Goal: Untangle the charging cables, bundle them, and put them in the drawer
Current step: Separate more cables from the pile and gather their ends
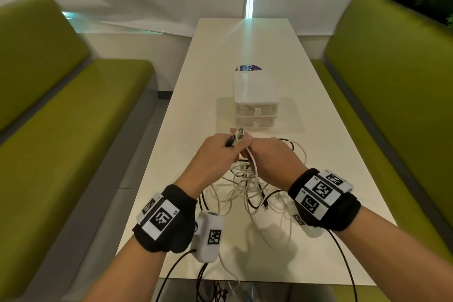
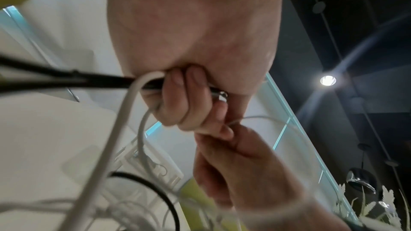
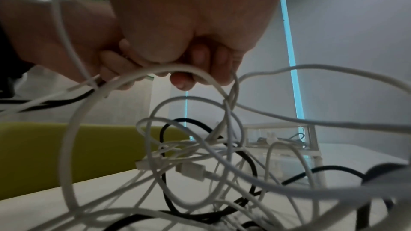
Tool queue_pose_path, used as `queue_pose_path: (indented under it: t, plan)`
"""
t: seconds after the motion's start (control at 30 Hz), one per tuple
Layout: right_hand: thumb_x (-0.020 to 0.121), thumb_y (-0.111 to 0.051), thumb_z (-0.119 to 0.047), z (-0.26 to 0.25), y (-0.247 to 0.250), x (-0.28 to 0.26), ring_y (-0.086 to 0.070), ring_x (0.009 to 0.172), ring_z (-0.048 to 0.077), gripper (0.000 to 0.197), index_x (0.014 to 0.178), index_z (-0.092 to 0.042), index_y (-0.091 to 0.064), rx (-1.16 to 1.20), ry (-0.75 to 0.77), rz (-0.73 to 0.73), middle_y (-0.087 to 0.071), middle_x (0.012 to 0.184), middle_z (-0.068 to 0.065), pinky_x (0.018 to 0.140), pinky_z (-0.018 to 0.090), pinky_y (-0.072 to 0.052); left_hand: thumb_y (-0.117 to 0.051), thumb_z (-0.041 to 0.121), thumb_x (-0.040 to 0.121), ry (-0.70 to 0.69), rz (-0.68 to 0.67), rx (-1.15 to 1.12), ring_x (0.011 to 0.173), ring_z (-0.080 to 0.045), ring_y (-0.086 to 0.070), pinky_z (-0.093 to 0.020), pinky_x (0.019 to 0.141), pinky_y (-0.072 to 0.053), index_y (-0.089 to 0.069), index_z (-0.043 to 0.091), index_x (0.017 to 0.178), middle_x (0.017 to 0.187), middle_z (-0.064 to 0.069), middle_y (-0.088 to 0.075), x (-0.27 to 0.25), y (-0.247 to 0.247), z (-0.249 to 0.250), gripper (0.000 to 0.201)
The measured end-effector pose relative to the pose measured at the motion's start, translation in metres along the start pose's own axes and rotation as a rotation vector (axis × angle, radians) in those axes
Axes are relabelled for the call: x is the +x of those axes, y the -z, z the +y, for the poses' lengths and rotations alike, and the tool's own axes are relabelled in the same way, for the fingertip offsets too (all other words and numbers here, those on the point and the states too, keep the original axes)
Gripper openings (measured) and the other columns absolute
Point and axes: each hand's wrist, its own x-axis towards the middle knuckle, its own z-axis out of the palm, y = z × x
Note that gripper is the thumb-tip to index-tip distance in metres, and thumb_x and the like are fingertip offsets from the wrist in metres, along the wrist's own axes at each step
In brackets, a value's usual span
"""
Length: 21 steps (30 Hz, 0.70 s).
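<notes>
A tangle of white and black charging cables lies on the white table below my raised hands. My left hand grips several cable ends; their plugs stick up out of the fist. In the left wrist view its curled fingers hold a thick white cable and a black one. My right hand, touching the left, pinches a thin white cable that runs down into the tangle. The clear two-drawer box stands just beyond the hands, both drawers closed.
Green benches flank the table on the left and on the right. A blue and white label lies behind the drawer box. Black wrist-camera leads hang over the table's near edge.
</notes>
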Motion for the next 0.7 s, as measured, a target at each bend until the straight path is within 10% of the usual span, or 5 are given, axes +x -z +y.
queue_pose_path:
  t: [0.17, 0.33, 0.5, 0.6, 0.7]
  plan:
    - [0.093, -0.047, -0.010, 0.001, 0.000, -0.004, -0.061, 0.069, 0.031, 0.024, 0.117, -0.015, -0.050, 0.127, -0.090, -0.089, -0.065, 0.079, 0.006, 0.059, 0.040, -0.048, -0.051, 0.032, 0.100, 0.035, -0.262, 0.075, 0.044, 0.002, -0.041, -0.011, 0.050, -0.030, -0.054, 0.017, 0.068, 0.046, 0.018, -0.046, -0.001, 0.009, 0.003, 0.035]
    - [0.099, -0.045, -0.015, -0.003, -0.003, -0.009, -0.059, 0.061, 0.034, 0.025, 0.122, -0.011, -0.051, 0.083, -0.025, -0.045, -0.063, 0.075, 0.007, 0.056, 0.045, -0.049, -0.045, 0.054, 0.096, 0.083, -0.073, 0.036, 0.054, -0.013, -0.044, -0.029, 0.060, -0.035, -0.061, 0.014, 0.065, 0.052, 0.008, -0.050, 0.000, 0.002, -0.003, 0.053]
    - [0.097, -0.047, -0.010, -0.002, -0.009, -0.011, -0.061, 0.067, 0.031, 0.026, 0.119, -0.014, -0.062, 0.140, -0.023, -0.068, -0.068, 0.084, 0.008, 0.062, 0.046, -0.052, -0.049, 0.048, 0.097, 0.080, -0.244, 0.112, 0.045, -0.010, -0.031, -0.022, 0.048, -0.027, -0.049, 0.016, 0.062, 0.043, 0.011, -0.041, -0.003, 0.004, 0.002, 0.048]
    - [0.101, -0.042, -0.017, 0.004, -0.010, -0.011, -0.055, 0.056, 0.021, 0.011, 0.111, -0.015, -0.046, 0.218, -0.101, -0.099, -0.058, 0.068, 0.001, 0.050, 0.035, -0.046, -0.050, 0.037, 0.100, 0.118, -0.366, -0.223, 0.045, -0.009, -0.024, -0.020, 0.043, -0.019, -0.051, 0.019, 0.067, 0.054, 0.007, -0.036, -0.011, 0.016, 0.008, 0.037]
    - [0.103, -0.037, -0.028, 0.011, -0.012, -0.014, -0.048, 0.053, 0.019, 0.011, 0.110, -0.020, -0.039, 0.228, -0.161, -0.068, -0.051, 0.062, -0.001, 0.048, 0.030, -0.035, -0.047, 0.034, 0.101, 0.134, -0.255, -0.225, 0.045, -0.010, -0.026, -0.023, 0.045, -0.019, -0.056, 0.018, 0.070, 0.056, 0.006, -0.040, -0.011, 0.024, 0.014, 0.035]
